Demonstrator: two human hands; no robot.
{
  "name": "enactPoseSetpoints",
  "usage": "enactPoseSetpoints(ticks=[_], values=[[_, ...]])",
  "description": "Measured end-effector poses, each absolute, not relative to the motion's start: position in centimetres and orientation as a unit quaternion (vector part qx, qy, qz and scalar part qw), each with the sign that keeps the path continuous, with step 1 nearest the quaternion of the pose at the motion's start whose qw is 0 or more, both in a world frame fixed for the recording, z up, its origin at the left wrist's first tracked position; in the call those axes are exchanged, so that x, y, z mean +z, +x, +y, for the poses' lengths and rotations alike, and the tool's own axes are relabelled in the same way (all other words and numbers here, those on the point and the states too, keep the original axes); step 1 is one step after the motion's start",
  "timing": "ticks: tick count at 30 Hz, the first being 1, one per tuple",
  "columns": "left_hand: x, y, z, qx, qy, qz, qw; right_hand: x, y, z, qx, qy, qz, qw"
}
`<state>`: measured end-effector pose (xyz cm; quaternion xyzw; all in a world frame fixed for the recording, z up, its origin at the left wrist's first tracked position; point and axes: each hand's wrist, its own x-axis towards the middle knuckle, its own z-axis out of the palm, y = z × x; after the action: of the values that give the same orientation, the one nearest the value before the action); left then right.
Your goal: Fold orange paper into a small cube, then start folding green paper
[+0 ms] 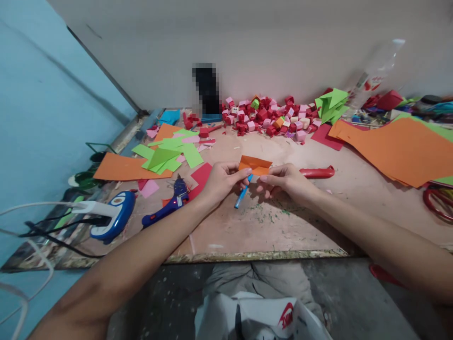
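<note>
1. Head view: a small, creased rectangle of bright orange paper (255, 162) is held up over the pinkish wooden surface (215, 236).
2. The left hand (226, 178) has its grip pinching the orange paper's left end; the right hand (286, 180) pinches its right end.
3. Just below the orange paper shows a slim blue stick (242, 195); whether it touches a hand is unclear.
4. Right of the orange paper lies a red plastic handle (317, 173); left of it, a dark-blue glue gun (167, 208).
5. Behind the orange paper sits a heap of small red and pink cubes (262, 114).
</note>
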<state>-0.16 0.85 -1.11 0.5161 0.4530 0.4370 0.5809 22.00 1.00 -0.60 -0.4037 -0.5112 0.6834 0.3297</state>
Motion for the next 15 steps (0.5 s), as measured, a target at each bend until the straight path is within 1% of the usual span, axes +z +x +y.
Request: enactPoseSetpoints(ticks=[4,9,15], values=[[-0.96,-0.14,0.78,0.426,0.552,0.461,0.549,-0.66,22.02,0.92,0.680,-0.400,-0.523,0.324],[-0.54,-0.14,0.65,0.462,0.542,0.447,0.541,-0.76,21.94,0.81,0.667,-0.404,-0.525,0.342],[-0.38,-0.19,0.36,0.407,0.600,0.450,0.521,0.06,21.91,0.65,0.583,-0.423,-0.591,0.361]])
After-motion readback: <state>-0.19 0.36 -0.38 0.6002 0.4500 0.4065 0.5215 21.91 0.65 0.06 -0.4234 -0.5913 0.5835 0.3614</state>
